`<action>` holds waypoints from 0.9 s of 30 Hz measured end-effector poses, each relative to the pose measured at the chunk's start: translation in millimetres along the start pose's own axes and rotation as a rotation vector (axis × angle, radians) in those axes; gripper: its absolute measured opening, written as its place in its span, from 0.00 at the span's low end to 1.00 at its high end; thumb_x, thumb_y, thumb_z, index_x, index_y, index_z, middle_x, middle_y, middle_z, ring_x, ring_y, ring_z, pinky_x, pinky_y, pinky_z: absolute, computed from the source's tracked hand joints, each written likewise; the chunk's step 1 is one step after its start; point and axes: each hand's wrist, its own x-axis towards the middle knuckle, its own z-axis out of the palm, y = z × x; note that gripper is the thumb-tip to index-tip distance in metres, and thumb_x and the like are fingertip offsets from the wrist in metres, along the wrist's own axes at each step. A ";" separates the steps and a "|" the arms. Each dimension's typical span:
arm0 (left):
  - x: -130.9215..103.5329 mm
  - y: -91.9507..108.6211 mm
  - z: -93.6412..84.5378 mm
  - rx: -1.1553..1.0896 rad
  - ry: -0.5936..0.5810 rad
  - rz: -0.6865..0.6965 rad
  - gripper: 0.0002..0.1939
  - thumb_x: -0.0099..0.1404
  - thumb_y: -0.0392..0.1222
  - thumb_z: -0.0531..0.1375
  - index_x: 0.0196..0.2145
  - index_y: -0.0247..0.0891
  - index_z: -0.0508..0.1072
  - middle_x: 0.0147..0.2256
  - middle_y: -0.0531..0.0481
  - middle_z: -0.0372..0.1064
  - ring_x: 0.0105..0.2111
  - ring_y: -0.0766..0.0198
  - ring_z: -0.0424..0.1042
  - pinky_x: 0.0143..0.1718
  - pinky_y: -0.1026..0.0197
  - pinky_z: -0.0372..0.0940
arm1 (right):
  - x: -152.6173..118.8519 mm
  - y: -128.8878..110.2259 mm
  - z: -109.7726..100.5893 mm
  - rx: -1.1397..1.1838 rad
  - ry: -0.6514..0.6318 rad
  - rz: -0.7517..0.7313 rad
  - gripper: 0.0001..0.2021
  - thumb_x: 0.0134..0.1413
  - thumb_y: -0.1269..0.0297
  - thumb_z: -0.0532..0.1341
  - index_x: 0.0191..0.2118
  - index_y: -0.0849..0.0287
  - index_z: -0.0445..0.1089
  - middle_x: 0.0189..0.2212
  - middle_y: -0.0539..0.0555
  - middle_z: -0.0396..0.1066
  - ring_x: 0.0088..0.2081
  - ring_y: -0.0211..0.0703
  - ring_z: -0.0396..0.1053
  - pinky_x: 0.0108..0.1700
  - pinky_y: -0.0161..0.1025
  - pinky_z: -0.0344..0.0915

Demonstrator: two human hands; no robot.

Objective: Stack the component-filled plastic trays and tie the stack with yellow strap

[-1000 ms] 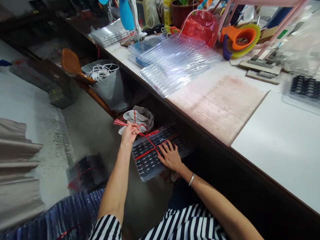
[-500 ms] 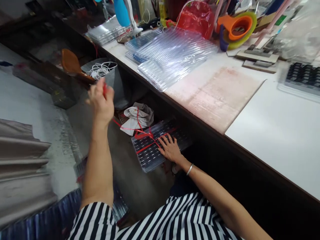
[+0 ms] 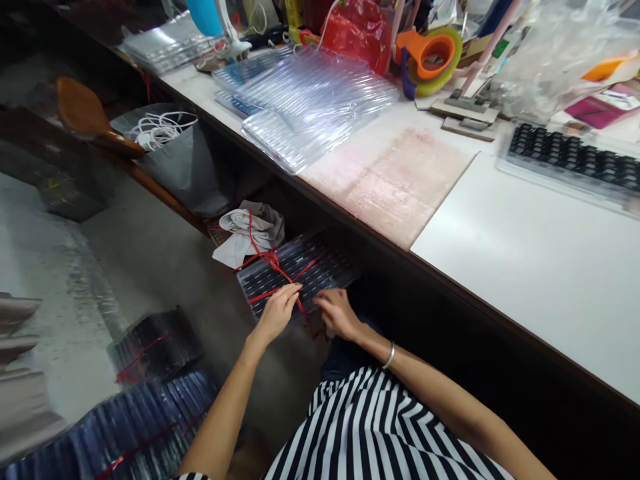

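Note:
A stack of clear plastic trays (image 3: pixel 320 270) with dark pieces inside lies low in front of me, below the table edge. Red string (image 3: pixel 274 260) crosses it both ways, with a knot on top near its far left side. My left hand (image 3: pixel 279 310) is at the near edge of the stack, fingers pressed together on a strand of the string. Close to its right, my right hand (image 3: pixel 341 315) has its fingers curled by the stack's near right edge. What those fingers hold, if anything, is hidden.
The white table (image 3: pixel 500 267) runs along my right, bearing clear plastic trays (image 3: pixel 320 113), tape rolls (image 3: pixel 435 60) and a tray of black pieces (image 3: pixel 570 160). A grey bin (image 3: pixel 187 167), cloth (image 3: pixel 255 227) and wooden chair (image 3: pixel 83 110) stand ahead. Tied bundles (image 3: pixel 155 347) lie left.
My left hand has come down from its raised place at the left to the tray stack. My right hand has left its flat spread on top and curled at the near edge.

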 end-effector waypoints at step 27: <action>15.6 23.4 15.8 0.183 -0.093 -0.410 0.16 0.64 0.52 0.56 0.34 0.34 0.70 0.33 0.50 0.69 0.34 0.62 0.69 0.39 0.53 0.65 | 56.0 11.9 -19.1 -0.159 -0.029 0.020 0.15 0.60 0.67 0.55 0.53 0.58 0.64 0.57 0.57 0.59 0.56 0.52 0.57 0.53 0.52 0.60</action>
